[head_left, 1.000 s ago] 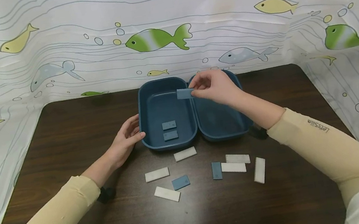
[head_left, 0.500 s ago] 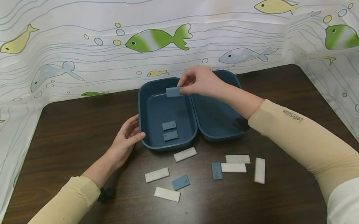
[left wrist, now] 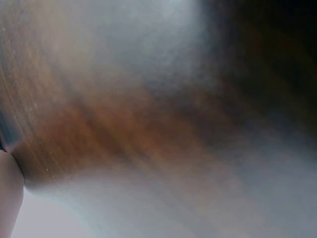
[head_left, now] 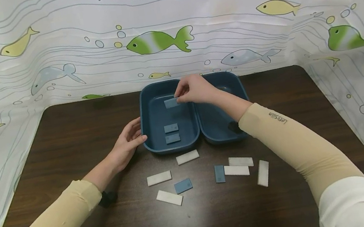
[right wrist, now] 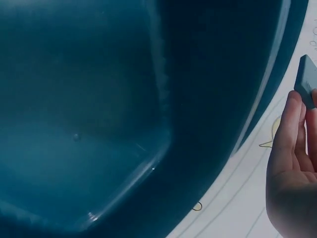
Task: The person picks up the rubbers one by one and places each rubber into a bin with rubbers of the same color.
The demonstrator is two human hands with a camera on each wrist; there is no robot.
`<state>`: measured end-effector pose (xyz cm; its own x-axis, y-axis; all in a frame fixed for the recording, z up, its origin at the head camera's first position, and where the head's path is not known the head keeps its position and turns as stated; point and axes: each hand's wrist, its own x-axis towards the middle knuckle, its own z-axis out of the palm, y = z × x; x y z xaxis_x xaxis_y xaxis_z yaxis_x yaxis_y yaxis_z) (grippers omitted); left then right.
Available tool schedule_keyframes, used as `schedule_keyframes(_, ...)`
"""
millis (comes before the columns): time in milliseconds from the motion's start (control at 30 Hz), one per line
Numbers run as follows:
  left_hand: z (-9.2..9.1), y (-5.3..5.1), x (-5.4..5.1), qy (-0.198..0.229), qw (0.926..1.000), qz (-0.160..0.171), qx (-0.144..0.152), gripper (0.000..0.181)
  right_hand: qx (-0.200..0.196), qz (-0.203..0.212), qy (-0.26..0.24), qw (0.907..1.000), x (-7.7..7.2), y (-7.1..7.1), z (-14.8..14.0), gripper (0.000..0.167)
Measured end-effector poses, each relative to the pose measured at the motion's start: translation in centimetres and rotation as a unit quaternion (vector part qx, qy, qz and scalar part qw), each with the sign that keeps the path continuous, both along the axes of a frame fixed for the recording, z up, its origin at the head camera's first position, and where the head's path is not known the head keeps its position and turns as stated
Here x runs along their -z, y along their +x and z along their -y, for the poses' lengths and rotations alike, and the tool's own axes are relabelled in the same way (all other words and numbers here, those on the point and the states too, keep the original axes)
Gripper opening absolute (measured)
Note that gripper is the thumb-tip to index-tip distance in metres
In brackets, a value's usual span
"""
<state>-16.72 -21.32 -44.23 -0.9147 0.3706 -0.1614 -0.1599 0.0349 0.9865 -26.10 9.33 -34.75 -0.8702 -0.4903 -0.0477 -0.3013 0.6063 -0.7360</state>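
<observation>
In the head view my right hand (head_left: 196, 88) pinches a flat blue rectangular block (head_left: 171, 102) by its right end, above the left compartment of an open blue two-part box (head_left: 144, 129). The right wrist view shows the same block (right wrist: 307, 82) between thumb and fingers, with the box wall (right wrist: 213, 99) beside it. Two similar blue blocks (head_left: 172, 133) lie in the left compartment near its front. My left hand (head_left: 126, 144) holds the left side of the box, thumb at the rim, fingers along the outer wall. In the left wrist view only a blurred bit of hand (left wrist: 9, 193) appears.
In front of the box lie several white blocks (head_left: 159, 178) and two blue blocks (head_left: 183, 186), (head_left: 219, 174) on the dark wooden table (head_left: 78, 152). A white fish-patterned curtain (head_left: 166, 6) hangs close behind the box and along both sides.
My right hand has moved left with the blue block, from over the divider to over the left compartment, and lately a little lower. My left hand has stayed on the box.
</observation>
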Motion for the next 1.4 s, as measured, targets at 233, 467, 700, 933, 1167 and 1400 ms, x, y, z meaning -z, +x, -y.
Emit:
schedule_keyframes(233,0.0,0.0,0.0,0.005,1.0,-0.001,0.0,0.068,-0.027,-0.003,0.011,0.9996,1.1,-0.1,0.5,0.01)
schedule_keyframes(467,0.0,0.1,-0.1,-0.002,1.0,0.004,-0.003,0.068,-0.063,-0.012,0.022,0.9977,2.0,-0.6,1.0,0.011)
schedule_keyframes(700,0.0,0.1,-0.1,-0.007,1.0,0.004,0.0,0.069,-0.098,-0.016,0.059,0.9932,2.3,-0.9,1.8,0.012)
schedule_keyframes(933,0.0,0.0,-0.1,-0.005,1.0,0.003,0.001,0.069,-0.126,-0.026,0.102,0.9865,2.6,-1.0,2.7,0.009)
schedule_keyframes(1167,0.0,0.0,0.1,0.01,0.9999,-0.003,0.003,0.067,-0.123,-0.027,0.134,0.983,2.9,-0.9,3.4,0.008)
schedule_keyframes(1400,0.0,0.0,0.0,0.007,1.0,0.0,0.003,0.068,-0.112,-0.03,0.155,0.9811,3.0,-1.0,3.9,0.009)
